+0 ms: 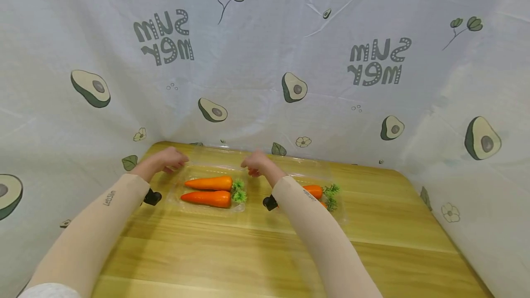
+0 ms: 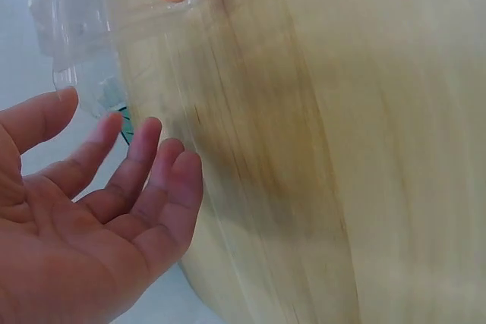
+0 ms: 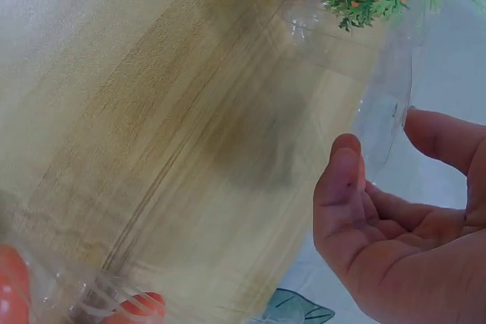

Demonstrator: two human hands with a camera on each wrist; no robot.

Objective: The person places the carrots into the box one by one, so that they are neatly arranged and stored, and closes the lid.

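A clear plastic box [image 1: 178, 203] on the table holds two orange carrots [image 1: 210, 198] with green leafy tops [image 1: 239, 196]. Its raised transparent lid [image 1: 219, 156] stands at the back, between both hands. My left hand [image 2: 99, 210] is at the lid's left side, fingers loosely bent and thumb tip by the clear edge. On the opposite side, my right hand [image 3: 410, 225] has its thumb at the lid's edge and its fingers bent below, a gap between them. Whether either hand bears on the plastic is hard to tell.
A second clear box [image 1: 341, 217] with carrots [image 1: 313, 191] stands to the right, partly hidden by the right forearm. Its lid [image 1: 306, 165] is raised at the back too. Behind the wooden table [image 1: 186, 252] hangs a printed white curtain [image 1: 256, 49].
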